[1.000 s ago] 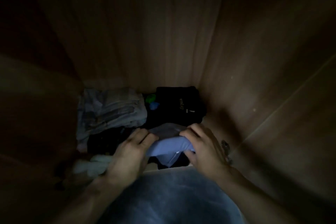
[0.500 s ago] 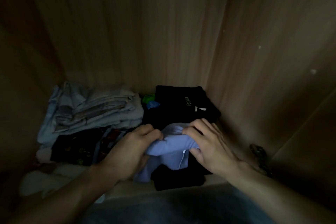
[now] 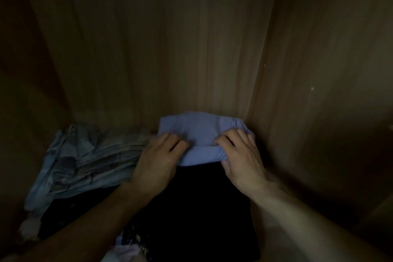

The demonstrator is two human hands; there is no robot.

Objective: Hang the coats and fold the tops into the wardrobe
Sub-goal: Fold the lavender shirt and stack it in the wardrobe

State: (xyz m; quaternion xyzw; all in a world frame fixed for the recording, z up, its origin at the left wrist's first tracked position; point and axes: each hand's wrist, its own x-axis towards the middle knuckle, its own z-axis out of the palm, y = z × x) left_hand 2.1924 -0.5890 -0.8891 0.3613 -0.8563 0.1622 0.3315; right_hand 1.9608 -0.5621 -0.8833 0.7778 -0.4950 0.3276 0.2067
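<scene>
A folded lavender-blue top (image 3: pixel 202 132) lies at the back of the dim wooden wardrobe (image 3: pixel 191 49), on top of a folded black garment (image 3: pixel 197 198). My left hand (image 3: pixel 158 159) grips the top's left front edge, fingers curled over the fold. Its right front edge is gripped by my right hand (image 3: pixel 240 155), thumb under the fabric. The top reaches the back wall and the right corner.
A stack of folded pale blue-grey clothes (image 3: pixel 85 161) sits to the left of the black pile. A dark patterned garment (image 3: pixel 131 240) and something whitish lie at the front. The wardrobe's right wall (image 3: pixel 319 91) stands close beside my right hand.
Both hands carried the lavender-blue top from the front of the shelf to the back, onto the black garment. The view moved closer into the wardrobe.
</scene>
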